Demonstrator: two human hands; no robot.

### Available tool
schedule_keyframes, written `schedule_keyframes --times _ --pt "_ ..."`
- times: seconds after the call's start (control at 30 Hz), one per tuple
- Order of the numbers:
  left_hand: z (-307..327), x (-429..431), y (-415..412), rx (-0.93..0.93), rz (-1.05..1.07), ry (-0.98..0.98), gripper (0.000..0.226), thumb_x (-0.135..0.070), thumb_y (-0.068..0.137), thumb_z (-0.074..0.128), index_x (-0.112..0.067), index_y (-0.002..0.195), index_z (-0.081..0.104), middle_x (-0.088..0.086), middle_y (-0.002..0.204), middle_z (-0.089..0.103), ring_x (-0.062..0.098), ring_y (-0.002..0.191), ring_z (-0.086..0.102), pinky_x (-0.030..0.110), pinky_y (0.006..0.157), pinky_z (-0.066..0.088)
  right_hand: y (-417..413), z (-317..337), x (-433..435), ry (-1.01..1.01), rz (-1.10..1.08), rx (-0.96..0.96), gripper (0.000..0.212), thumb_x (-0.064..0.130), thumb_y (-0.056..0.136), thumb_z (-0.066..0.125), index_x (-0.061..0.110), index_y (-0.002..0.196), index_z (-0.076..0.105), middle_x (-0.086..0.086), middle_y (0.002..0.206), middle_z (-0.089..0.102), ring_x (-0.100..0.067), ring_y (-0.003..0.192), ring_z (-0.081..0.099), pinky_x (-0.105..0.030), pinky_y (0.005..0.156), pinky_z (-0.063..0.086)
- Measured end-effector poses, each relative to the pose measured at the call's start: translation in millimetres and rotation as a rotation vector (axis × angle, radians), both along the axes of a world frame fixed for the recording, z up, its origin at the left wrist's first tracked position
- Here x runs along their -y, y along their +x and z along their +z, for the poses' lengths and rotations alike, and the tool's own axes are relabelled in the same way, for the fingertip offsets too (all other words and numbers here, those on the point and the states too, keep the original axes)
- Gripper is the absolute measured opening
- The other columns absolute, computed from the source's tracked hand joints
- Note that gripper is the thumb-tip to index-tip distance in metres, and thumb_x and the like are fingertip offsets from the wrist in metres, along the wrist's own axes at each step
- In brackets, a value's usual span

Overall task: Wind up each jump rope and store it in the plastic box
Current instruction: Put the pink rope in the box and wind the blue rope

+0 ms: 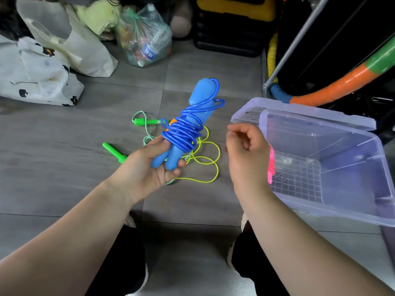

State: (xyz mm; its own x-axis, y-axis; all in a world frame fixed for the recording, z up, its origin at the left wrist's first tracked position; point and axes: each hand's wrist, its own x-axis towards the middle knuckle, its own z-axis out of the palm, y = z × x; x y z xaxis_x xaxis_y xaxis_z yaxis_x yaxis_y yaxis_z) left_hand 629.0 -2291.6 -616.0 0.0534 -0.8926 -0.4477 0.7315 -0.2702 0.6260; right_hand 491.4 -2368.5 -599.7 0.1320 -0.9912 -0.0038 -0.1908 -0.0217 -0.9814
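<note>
Above grey floor, wound blue jump rope gripped in left hand, right hand beside

plastic box on floor. wound jump rope left of box, loose ropes below it. another rope inside box. hoop behind box.

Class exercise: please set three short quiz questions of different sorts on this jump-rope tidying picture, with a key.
1. True or false: the blue rope is wound round its own handles.
2. Which hand grips the blue rope? A. left B. right
3. Fill in: the pink rope lies inside the plastic ____.
Key: 1 true; 2 A, the left hand; 3 box.
</note>
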Motion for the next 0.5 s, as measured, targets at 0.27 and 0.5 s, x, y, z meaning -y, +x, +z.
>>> schedule_keyframes --times 0.27,0.5 --pt "1 -7 0 -0.043 -0.218 0.01 0.054 -0.03 0.025 0.091 -0.017 0.074 0.073 0.006 0.073 0.068 0.015 0.04 0.055 0.018 0.035 0.044 1 -13 9 0.309 0.372 -0.056 0.04 0.013 0.072 0.056 0.019 0.111 0.053 0.001 0.111 0.059 -0.015 0.104 0.053 -0.031 0.09 0.042" --pt "8 -10 2 -0.005 -0.312 -0.023 0.046 -0.034 0.029 0.089 -0.017 0.069 0.074 0.002 0.063 0.067 0.012 0.039 0.053 0.017 0.033 0.043 -7 -8 8 0.275 0.649 -0.097 0.025 -0.006 0.08 0.058 0.019 0.079 0.058 0.017 0.075 0.057 0.007 0.072 0.05 -0.01 0.066 0.04"
